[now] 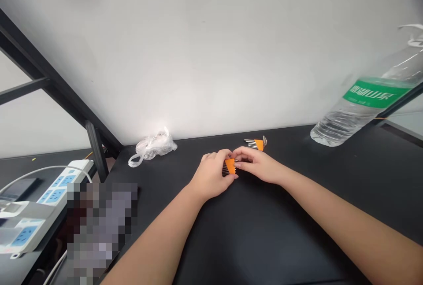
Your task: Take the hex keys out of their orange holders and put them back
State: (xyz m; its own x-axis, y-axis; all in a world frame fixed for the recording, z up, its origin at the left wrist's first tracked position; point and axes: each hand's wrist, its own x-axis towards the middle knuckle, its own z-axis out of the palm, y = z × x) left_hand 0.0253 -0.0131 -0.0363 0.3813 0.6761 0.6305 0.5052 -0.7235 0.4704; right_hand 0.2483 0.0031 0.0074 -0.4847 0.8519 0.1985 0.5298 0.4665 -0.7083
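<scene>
From where I stand, I see the person bent to one small work: an orange plastic holder with a row of thin metal hex keys point(230, 167) is between the two hands, over the middle of the matte black table point(363, 179). The left hand point(213, 175) is curved about it, almost closed, with fingers at the far edge and thumb at the near edge, so this hand has hold of the set. The right hand point(259, 166) brings thumb and fingertips close together at the right edge of the same set; they seem to pinch it there, but whether on plastic or on a key end, I cannot tell. The step in hand, in my judgement, is fine handling of the keys in their holder; a next move would call for a firm left grip and small, exact right fingertips. Now I count. Of such key sets there are two: the held one, and a second orange holder with silvery metal keys point(259, 144), lying just beyond the right hand. There is one big clear plastic bottle with a green label point(376, 93), one crumpled transparent plastic bag point(153, 146), and one white power strip with blue sockets point(56, 195), partly covered. The single keys are too small to be counted surely.
</scene>
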